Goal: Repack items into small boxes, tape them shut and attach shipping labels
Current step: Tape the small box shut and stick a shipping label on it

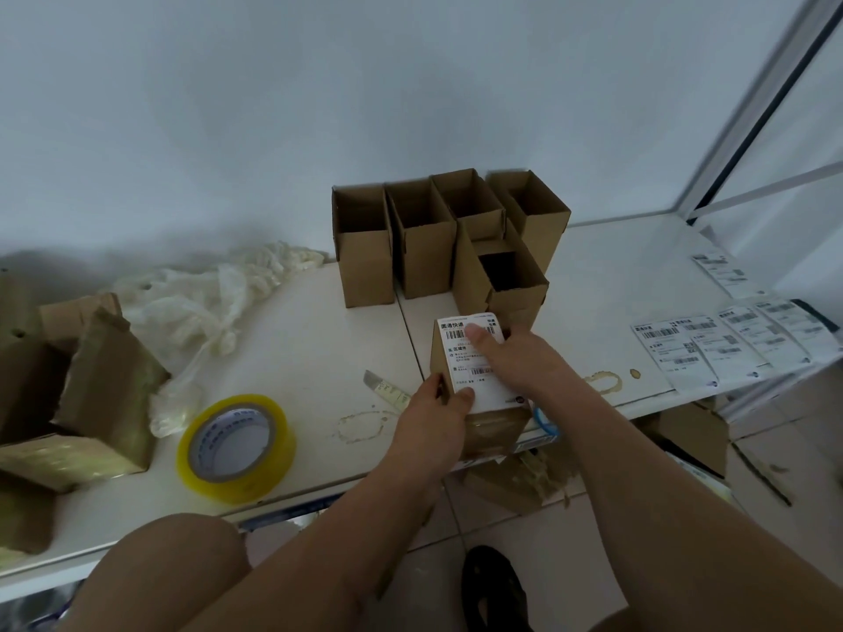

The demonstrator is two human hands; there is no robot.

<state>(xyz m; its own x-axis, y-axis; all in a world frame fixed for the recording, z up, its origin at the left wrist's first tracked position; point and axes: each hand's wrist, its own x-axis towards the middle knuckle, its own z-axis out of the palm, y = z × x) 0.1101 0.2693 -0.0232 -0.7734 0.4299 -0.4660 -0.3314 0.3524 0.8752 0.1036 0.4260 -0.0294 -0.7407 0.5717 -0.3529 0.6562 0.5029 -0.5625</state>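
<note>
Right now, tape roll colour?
Yellowish clear tape roll with a white printed core; head view.

A plain pale grey-blue wall [319, 84] fills the upper half of the view, dim and evenly lit. Below it runs a white counter [606, 266], its top marked with brownish ring stains [604, 381]. At the right stands a white metal frame [748, 107] with slanting bars. Under the counter's front edge lies a floor [570, 563] of light tiles.
</note>
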